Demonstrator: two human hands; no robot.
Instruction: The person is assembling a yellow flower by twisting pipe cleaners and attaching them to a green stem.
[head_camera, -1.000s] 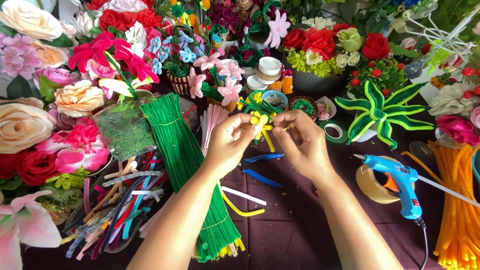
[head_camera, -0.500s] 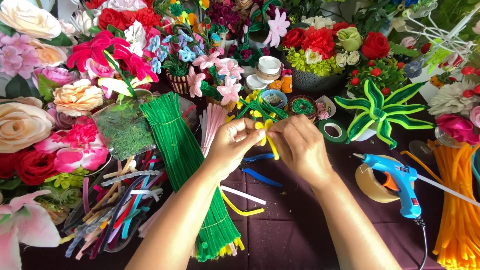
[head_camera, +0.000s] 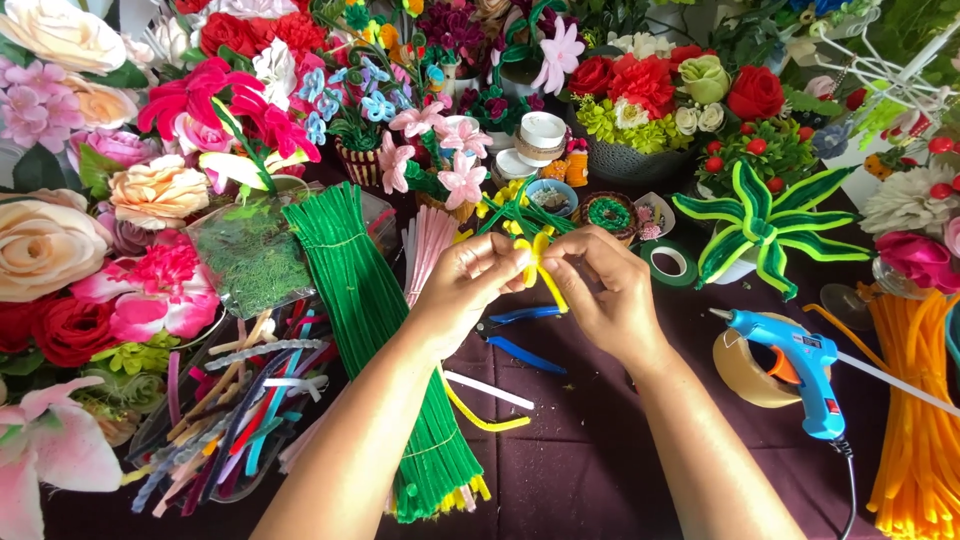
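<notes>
Both hands have drifted lower; left hand (head_camera: 470, 285) and right hand (head_camera: 605, 290) are pinching the yellow pipe-cleaner flower (head_camera: 536, 262) above the desk (head_camera: 600, 450).

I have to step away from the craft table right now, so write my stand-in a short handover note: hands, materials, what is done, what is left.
Left hand and right hand both pinch the yellow pipe-cleaner flower above the dark cloth.
Blue pliers lie just below the hands; the green pipe-cleaner bundle lies left, the blue glue gun right, orange pipe cleaners at far right.
Done: yellow petal loops are shaped.
Left: likely finishing the twist; a loose yellow piece lies unused.
</notes>
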